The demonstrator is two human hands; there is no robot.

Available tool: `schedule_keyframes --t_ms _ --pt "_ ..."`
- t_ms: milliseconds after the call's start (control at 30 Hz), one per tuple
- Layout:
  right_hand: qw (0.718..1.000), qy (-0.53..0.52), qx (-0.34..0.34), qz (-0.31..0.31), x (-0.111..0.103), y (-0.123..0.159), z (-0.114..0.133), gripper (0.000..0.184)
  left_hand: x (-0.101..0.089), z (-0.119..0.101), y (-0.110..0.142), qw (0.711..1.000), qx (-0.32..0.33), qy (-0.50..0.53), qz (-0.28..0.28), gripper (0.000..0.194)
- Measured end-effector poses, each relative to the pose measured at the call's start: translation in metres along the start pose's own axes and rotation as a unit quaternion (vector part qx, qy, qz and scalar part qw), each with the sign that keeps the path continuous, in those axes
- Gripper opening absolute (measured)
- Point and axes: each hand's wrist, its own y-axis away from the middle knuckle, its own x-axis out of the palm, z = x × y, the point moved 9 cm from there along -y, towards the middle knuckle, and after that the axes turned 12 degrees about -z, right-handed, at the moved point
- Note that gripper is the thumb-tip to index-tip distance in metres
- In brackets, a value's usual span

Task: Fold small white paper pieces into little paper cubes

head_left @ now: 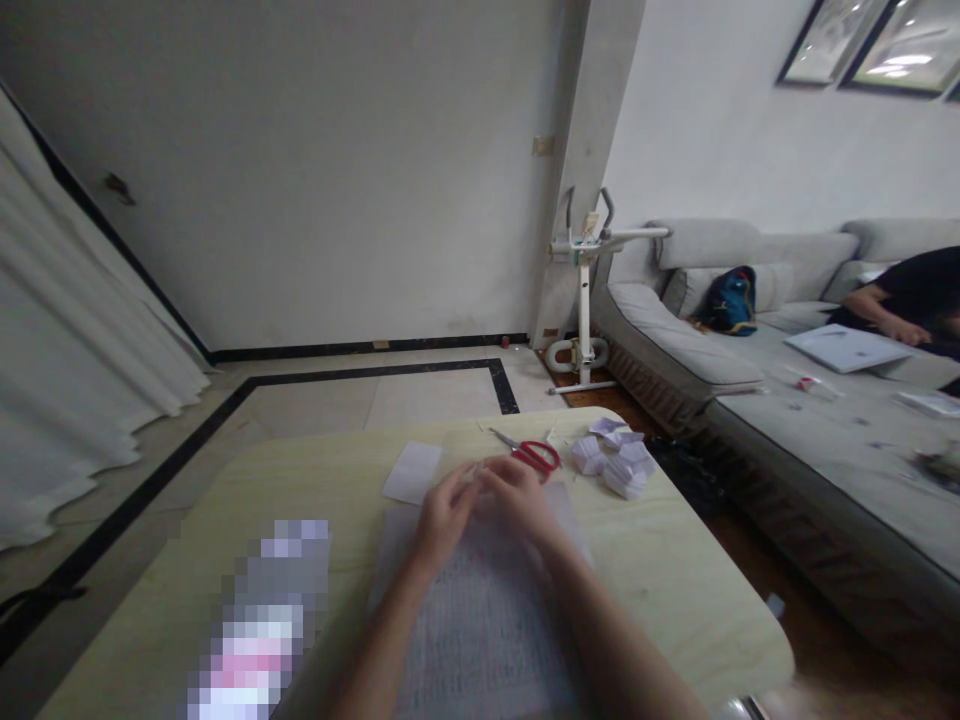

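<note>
My left hand (pixel 448 508) and my right hand (pixel 519 492) meet fingertip to fingertip over the table. Both are pinched around something small and pale, mostly hidden by the fingers and too blurred to name. Under my wrists lies a large printed sheet of paper (pixel 480 620). Just beyond my left hand rests a small blank piece of white paper (pixel 415 472). A pair of scissors with red handles (pixel 536 457) lies right behind my right hand, blades pointing left. Several folded white paper pieces (pixel 624 468) are grouped to the right of the scissors.
The pale wooden table (pixel 697 600) has rounded corners. A blurred-out pixelated object (pixel 262 620) lies on its left side. To the right stands a grey sofa (pixel 675 340) with a blue backpack (pixel 731 300), and a person in dark clothing (pixel 919 295) sits there. White exercise equipment (pixel 584 300) stands by the wall.
</note>
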Motion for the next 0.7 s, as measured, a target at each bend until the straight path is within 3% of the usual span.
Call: schedule_keyframes --t_ms 200,700 --pt "0.992 0.093 -0.075 -0.029 0.0 0.005 0.015 0.017 0.001 -0.001 0.001 0.996 0.061 -0.066 0.002 0.04" --pt "0.977 0.171 -0.106 -0.071 0.003 0.012 0.016 0.02 -0.003 -0.004 0.001 0.973 0.144 -0.175 -0.046 0.035"
